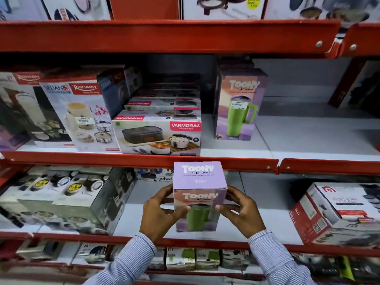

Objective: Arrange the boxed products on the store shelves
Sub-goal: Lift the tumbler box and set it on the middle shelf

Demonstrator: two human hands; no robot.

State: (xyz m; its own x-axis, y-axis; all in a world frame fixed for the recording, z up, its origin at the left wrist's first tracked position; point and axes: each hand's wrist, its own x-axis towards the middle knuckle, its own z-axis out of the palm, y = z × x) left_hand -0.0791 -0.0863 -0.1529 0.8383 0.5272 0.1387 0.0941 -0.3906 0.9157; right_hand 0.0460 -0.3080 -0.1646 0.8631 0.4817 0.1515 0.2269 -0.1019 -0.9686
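Both hands, left hand [159, 217] and right hand [243, 212], grasp a purple tumbler box [198, 188] before red-edged store shelves [144, 161] with white boards.

Looks like a housewares aisle in a retail shop: red metal shelves [144, 36] stacked in tiers, boxed lunch carriers [82, 114], Varmora boxes [160, 134] and a Toony tumbler box [238, 103] lined up facing out, some with little white price stickers [238, 105] on them.

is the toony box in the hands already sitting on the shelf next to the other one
No, the left hand and right hand hold the Toony box in front of the lower shelf, below the shelved Toony box.
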